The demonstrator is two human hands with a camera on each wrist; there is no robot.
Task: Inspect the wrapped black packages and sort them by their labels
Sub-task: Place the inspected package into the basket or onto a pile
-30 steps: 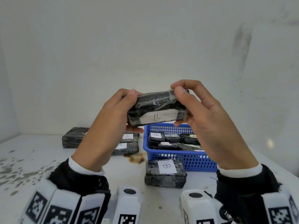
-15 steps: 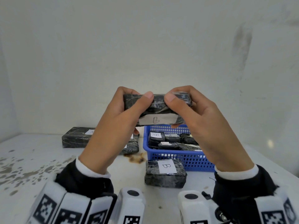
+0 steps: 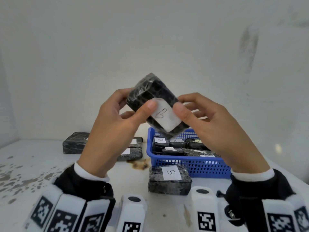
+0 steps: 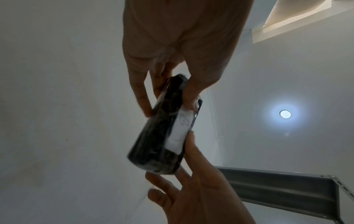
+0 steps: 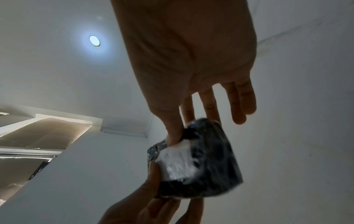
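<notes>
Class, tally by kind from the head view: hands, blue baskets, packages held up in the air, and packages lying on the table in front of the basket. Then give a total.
Hands: 2 (left hand, right hand)
Blue basket: 1
Held package: 1
Package in front of basket: 1
Total: 5

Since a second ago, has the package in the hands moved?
Yes. The held package has turned from lying level to standing tilted, its top now higher above the blue basket rim, gripped by both hands.

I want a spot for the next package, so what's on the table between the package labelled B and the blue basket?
Nothing: in the head view the black wrapped package labelled B sits right against the blue plastic basket.
</notes>
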